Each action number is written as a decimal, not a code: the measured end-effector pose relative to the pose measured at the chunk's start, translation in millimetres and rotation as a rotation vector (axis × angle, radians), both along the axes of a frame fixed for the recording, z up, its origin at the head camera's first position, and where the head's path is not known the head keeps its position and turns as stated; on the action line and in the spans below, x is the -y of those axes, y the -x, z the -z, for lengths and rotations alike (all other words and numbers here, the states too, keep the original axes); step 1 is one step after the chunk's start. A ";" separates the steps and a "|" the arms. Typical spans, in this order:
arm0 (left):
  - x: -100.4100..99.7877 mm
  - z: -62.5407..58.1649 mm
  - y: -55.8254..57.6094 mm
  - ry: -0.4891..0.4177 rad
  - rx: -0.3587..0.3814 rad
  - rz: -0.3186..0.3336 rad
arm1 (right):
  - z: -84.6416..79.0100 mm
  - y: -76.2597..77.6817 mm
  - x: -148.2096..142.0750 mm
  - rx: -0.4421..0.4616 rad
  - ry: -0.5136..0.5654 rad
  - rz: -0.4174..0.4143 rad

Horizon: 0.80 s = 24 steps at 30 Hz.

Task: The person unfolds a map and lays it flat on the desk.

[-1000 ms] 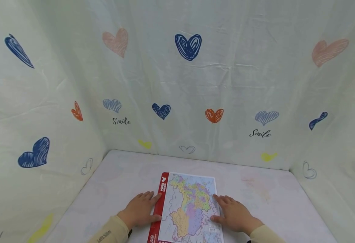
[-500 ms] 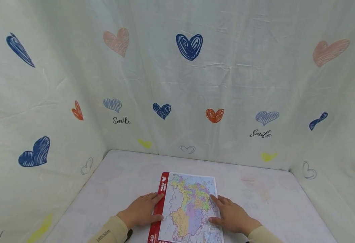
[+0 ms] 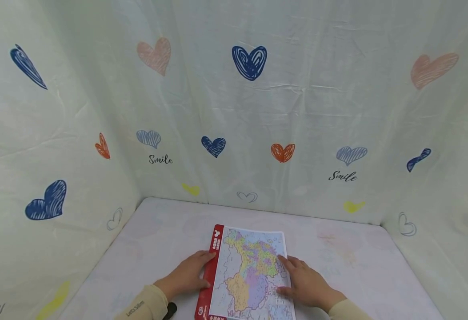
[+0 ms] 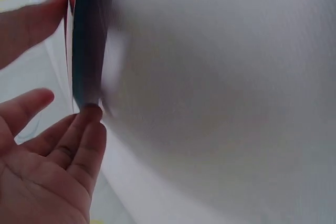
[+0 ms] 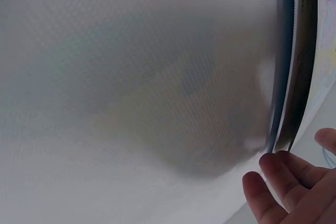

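Observation:
A map [image 3: 254, 271] with coloured regions and a red strip along its left side lies on the table between both hands. At its left edge, my left hand [image 3: 187, 275] has its index finger and thumb apart, both touching the red strip. The left wrist view shows that edge as separate thin layers, with the thumb [image 4: 37, 30] against the upper one and outer fingertips [image 4: 92, 114] by the darker lower one. My right hand [image 3: 307, 282] touches the map's right edge, index finger and thumb over its border. In the right wrist view, fingertips [image 5: 270, 163] meet the layered edge.
The table [image 3: 358, 258] has a pale cover and runs back to a curtain [image 3: 310, 111] printed with hearts and "Smile". Similar cloth stands along the left and right sides. A black item [image 3: 171, 310] shows by the left cuff [image 3: 147, 304].
The left thumb has drawn back from over the red strip to its outer edge. The map's left side has risen slightly. My right hand barely moves, edging inward from the first frame.

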<state>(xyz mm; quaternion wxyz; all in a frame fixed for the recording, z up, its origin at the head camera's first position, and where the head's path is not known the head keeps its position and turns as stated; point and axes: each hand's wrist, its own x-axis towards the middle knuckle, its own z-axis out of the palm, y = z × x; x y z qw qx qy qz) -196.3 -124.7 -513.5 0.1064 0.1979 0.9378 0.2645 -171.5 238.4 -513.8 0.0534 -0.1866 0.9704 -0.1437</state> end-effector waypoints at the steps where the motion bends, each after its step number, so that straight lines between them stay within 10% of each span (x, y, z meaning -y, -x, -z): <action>1: -0.6 -0.2 0.2 -0.029 0.008 -0.005 | 0.8 0.4 -0.1 -0.002 0.006 0.006; 10: -4.1 -4.4 3.1 -0.258 0.132 -0.128 | 2.3 7.3 -0.7 0.111 0.258 0.094; 24: -2.1 -1.9 7.5 -0.272 0.244 -0.151 | -3.3 14.2 -5.8 0.303 0.478 0.034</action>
